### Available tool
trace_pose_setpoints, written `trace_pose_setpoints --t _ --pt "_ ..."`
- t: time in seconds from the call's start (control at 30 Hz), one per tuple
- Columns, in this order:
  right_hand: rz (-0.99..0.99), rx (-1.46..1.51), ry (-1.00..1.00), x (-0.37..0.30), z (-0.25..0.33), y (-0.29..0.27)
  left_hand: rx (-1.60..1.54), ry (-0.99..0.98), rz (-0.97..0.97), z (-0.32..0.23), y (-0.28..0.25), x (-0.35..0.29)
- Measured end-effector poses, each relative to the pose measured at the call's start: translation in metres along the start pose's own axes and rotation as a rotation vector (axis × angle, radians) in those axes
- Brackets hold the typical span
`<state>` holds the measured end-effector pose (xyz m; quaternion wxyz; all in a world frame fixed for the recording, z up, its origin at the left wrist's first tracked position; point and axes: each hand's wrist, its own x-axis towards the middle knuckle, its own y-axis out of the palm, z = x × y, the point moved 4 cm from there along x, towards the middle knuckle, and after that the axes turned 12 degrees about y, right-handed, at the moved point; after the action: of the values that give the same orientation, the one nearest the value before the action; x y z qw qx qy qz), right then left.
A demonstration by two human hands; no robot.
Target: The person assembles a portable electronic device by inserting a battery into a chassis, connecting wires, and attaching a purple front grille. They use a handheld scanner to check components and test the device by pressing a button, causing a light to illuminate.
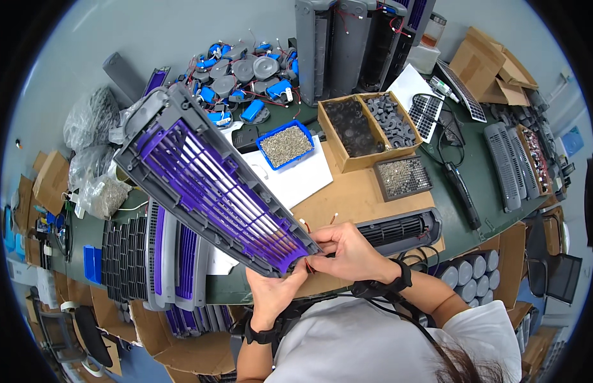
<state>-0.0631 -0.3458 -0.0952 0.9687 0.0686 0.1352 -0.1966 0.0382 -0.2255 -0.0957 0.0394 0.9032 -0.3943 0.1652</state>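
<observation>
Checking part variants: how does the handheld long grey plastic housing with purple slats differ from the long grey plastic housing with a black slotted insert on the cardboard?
Pose: the purple-slatted housing is tilted, held at its near end by the left hand; the black-insert housing lies on the tan cardboard sheet.
Colour: the purple-slatted housing is purple inside; the black-insert housing is black inside.
Shared: both have long grey shells.

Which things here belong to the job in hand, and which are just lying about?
In the job:
- purple-and-gray housing, in the left hand, right hand at its lower end
- probably blue tray of small parts

Seemingly lying about:
- clear plastic bags
- open cardboard box, upper right
- black chair
</observation>
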Motion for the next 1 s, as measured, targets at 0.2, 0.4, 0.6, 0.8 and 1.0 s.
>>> trace_pose_setpoints --t 0.2,0.4,0.6,0.8,1.0 --pt "-0.299 -0.223 -0.268 -0.022 0.015 -0.013 -0.086 -0.023 -0.154 0.012 -0.015 0.000" --pt "-0.786 -0.574 -0.354 -0.063 -0.002 -0.068 -0.396 -0.140 -0.239 0.029 -0.021 0.002" --pt "-1.309 -0.695 -0.382 -0.128 -0.020 -0.135 -0.557 -0.165 -0.211 0.046 -0.011 0.009" --pt "-1.466 -0.678 -0.364 -0.150 -0.051 -0.127 -0.402 -0.251 -0.007 0.068 0.020 0.023" --pt "-1.548 -0.748 -0.203 -0.135 -0.105 -0.113 -0.457 -0.092 0.353 0.042 0.136 0.026"
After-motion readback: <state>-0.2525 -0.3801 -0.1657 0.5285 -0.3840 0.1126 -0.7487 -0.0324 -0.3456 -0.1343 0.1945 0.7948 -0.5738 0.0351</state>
